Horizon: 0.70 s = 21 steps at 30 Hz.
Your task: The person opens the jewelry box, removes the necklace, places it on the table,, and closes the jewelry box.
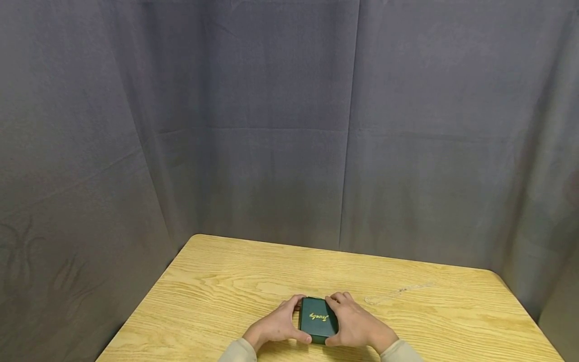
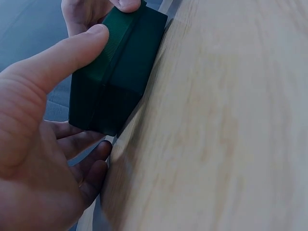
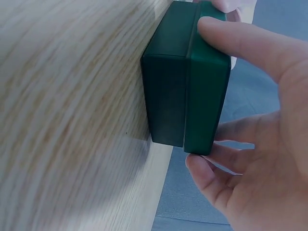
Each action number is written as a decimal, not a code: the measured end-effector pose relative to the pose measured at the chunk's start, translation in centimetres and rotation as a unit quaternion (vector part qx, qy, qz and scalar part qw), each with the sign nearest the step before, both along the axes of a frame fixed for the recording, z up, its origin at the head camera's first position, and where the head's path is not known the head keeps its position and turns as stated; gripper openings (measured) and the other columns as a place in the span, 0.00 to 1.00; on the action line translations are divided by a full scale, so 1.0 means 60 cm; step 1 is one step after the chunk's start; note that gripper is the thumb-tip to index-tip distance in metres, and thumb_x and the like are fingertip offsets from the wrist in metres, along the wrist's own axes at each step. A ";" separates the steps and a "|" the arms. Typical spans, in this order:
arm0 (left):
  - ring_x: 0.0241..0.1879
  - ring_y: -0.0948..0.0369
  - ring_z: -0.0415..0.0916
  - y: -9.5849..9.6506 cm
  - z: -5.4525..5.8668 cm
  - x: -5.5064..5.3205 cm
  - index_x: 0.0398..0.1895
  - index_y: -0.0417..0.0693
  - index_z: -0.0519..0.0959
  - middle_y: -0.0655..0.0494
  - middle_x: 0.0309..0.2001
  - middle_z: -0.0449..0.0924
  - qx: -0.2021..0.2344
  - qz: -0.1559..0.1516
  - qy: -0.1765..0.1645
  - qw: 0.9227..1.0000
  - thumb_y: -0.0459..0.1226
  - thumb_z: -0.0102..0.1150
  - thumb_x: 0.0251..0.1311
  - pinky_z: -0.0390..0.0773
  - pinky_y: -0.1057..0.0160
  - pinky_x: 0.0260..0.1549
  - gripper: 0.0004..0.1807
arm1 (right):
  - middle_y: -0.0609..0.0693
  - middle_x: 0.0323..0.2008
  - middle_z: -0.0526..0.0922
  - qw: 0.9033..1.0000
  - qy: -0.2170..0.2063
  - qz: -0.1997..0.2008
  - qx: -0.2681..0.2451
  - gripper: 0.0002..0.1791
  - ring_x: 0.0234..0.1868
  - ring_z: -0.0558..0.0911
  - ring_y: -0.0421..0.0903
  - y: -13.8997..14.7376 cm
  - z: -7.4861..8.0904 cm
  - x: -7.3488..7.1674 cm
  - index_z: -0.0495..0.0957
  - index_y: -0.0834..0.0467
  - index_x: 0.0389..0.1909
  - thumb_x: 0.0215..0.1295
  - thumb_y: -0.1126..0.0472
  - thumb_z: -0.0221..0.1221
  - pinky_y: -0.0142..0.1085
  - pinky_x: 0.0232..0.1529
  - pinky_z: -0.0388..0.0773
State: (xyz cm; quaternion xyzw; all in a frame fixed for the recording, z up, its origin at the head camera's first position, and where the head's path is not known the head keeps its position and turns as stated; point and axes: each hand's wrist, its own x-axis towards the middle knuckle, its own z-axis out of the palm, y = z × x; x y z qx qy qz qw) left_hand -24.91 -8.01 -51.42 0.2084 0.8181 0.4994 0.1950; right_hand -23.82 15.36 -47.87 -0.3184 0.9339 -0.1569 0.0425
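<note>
A dark green jewelry box (image 1: 318,318) with gold lettering on its lid sits on the wooden table, between both hands. My left hand (image 1: 279,323) grips it from the left, thumb on the near side of the lid and fingers round toward the far side. From the right, my right hand (image 1: 358,322) holds it the same way. In the right wrist view the lid (image 3: 209,96) lies flush over the base (image 3: 167,98), with a thin seam between them. The far fingertips are partly hidden behind the box. To the right of the right hand lies a thin silver chain necklace (image 1: 401,290).
The light wood-grain table (image 1: 217,281) has rounded far corners. Grey curtains (image 1: 271,151) hang behind it and along both sides, close to its edges.
</note>
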 end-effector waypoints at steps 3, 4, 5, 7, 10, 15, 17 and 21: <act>0.60 0.53 0.61 0.001 0.001 0.000 0.68 0.50 0.59 0.56 0.58 0.63 -0.002 0.001 0.001 1.000 0.46 0.76 0.42 0.62 0.48 0.58 0.49 | 0.55 0.55 0.70 1.000 0.001 0.000 0.002 0.51 0.53 0.68 0.51 0.000 0.001 0.000 0.66 0.68 0.63 0.45 0.38 0.69 0.45 0.48 0.73; 0.60 0.53 0.61 0.001 0.001 0.000 0.68 0.50 0.59 0.57 0.58 0.64 -0.003 0.002 0.002 1.000 0.46 0.76 0.42 0.62 0.48 0.58 0.49 | 0.55 0.55 0.70 1.000 0.000 0.000 0.003 0.51 0.53 0.68 0.51 -0.001 0.001 0.000 0.66 0.68 0.63 0.45 0.38 0.69 0.45 0.48 0.73; 0.59 0.53 0.61 0.001 0.001 0.000 0.68 0.50 0.59 0.57 0.58 0.64 -0.003 0.002 0.002 1.000 0.46 0.76 0.42 0.62 0.48 0.58 0.49 | 0.55 0.55 0.70 1.000 -0.001 0.000 0.004 0.51 0.53 0.68 0.51 -0.001 0.001 0.000 0.66 0.68 0.63 0.45 0.38 0.69 0.45 0.48 0.73; 0.59 0.53 0.61 0.001 0.001 0.000 0.68 0.50 0.59 0.56 0.58 0.64 -0.003 0.001 0.001 1.000 0.46 0.76 0.42 0.62 0.47 0.58 0.49 | 0.55 0.55 0.70 1.000 -0.004 0.000 0.005 0.51 0.53 0.68 0.50 -0.001 0.001 0.000 0.66 0.68 0.63 0.45 0.38 0.69 0.46 0.48 0.73; 0.59 0.53 0.61 0.001 0.002 0.001 0.68 0.49 0.59 0.56 0.58 0.63 -0.002 0.000 -0.004 1.000 0.45 0.76 0.43 0.62 0.47 0.57 0.49 | 0.55 0.55 0.70 1.000 -0.009 0.000 0.007 0.52 0.52 0.68 0.50 -0.002 -0.001 0.000 0.66 0.68 0.63 0.45 0.37 0.68 0.45 0.49 0.73; 0.59 0.53 0.60 0.000 0.003 0.001 0.68 0.49 0.59 0.55 0.58 0.63 -0.006 -0.003 -0.005 1.000 0.45 0.76 0.43 0.62 0.47 0.57 0.49 | 0.55 0.55 0.70 1.000 -0.009 -0.002 0.008 0.52 0.52 0.68 0.50 -0.003 -0.003 0.000 0.66 0.68 0.63 0.45 0.37 0.68 0.45 0.48 0.73; 0.59 0.53 0.60 0.000 0.003 0.000 0.68 0.49 0.59 0.55 0.58 0.63 -0.007 -0.004 -0.004 1.000 0.45 0.76 0.43 0.62 0.47 0.57 0.49 | 0.55 0.56 0.70 1.000 -0.009 -0.004 0.009 0.52 0.52 0.68 0.50 -0.003 -0.003 0.000 0.66 0.68 0.63 0.45 0.37 0.68 0.45 0.48 0.73; 0.59 0.53 0.60 0.001 0.002 -0.001 0.68 0.48 0.59 0.55 0.58 0.63 -0.009 -0.005 -0.003 1.000 0.45 0.76 0.42 0.62 0.47 0.57 0.49 | 0.55 0.56 0.70 1.000 -0.011 -0.006 0.011 0.52 0.52 0.68 0.50 -0.003 -0.003 0.000 0.66 0.68 0.63 0.45 0.37 0.68 0.45 0.48 0.73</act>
